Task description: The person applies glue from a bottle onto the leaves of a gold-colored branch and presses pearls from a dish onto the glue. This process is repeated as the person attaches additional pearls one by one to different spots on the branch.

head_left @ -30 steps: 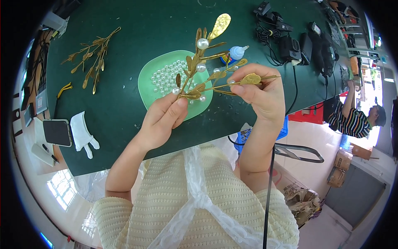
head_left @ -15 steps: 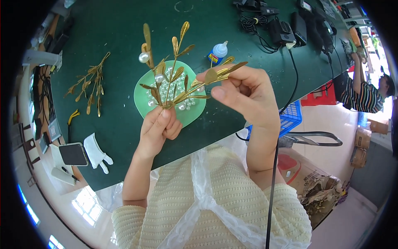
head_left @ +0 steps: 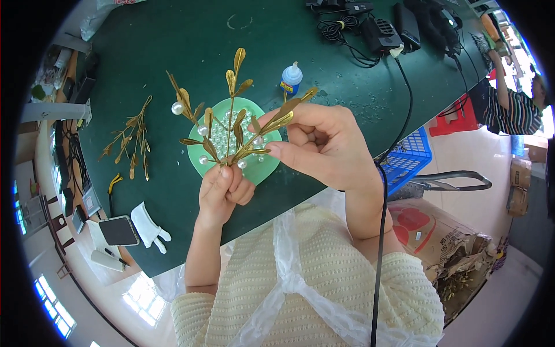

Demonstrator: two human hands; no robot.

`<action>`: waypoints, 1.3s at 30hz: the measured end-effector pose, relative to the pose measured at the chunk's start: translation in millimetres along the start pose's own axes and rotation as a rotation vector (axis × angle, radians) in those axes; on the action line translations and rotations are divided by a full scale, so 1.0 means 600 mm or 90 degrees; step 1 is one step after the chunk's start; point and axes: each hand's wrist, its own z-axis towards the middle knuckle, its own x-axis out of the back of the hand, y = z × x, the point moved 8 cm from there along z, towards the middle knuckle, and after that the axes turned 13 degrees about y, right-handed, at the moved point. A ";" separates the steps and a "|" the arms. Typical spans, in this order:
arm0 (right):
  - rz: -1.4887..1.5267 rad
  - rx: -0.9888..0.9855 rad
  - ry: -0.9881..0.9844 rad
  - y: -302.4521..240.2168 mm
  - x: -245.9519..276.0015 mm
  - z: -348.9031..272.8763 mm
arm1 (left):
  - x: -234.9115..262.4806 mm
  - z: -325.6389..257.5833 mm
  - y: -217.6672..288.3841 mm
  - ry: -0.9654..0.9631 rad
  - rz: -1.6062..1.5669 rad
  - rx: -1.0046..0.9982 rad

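Both hands hold a gold leaf sprig above the table.

The left hand [head_left: 222,188] pinches the stem base; the gold leaf sprig [head_left: 231,130] fans up from its fingers. The right hand [head_left: 321,144] pinches a side leaf. Beyond lie a green pearl dish [head_left: 199,153] and glue bottle [head_left: 291,78].

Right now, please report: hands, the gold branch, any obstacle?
Left hand grips gold leaf sprig at stem. Right hand pinches one leaf. Green pearl dish directly below.
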 end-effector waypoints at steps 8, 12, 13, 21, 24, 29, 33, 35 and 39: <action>-0.007 0.009 0.075 -0.010 0.020 0.001 | 0.003 0.001 0.002 0.003 0.008 -0.008; 0.066 0.146 0.425 -0.013 0.116 -0.012 | 0.006 0.005 0.007 0.025 0.020 -0.006; 0.035 0.197 0.475 -0.008 0.142 -0.017 | 0.009 0.005 0.009 0.030 0.018 -0.012; -0.417 0.142 0.323 0.080 0.132 0.033 | 0.017 0.009 0.012 0.082 0.016 -0.021; -0.436 0.098 0.291 0.099 0.122 0.045 | 0.020 0.010 0.011 0.081 0.014 -0.022; -0.456 0.111 0.261 0.122 0.111 0.060 | 0.018 0.009 0.014 0.087 0.020 -0.025; -0.460 0.104 0.267 0.132 0.103 0.063 | 0.018 0.010 0.013 0.081 0.016 -0.024; -0.461 0.098 0.267 0.139 0.105 0.065 | 0.018 0.009 0.014 0.085 0.017 -0.024; -0.332 0.105 0.279 0.135 0.110 0.061 | 0.021 0.010 0.015 0.098 0.024 -0.032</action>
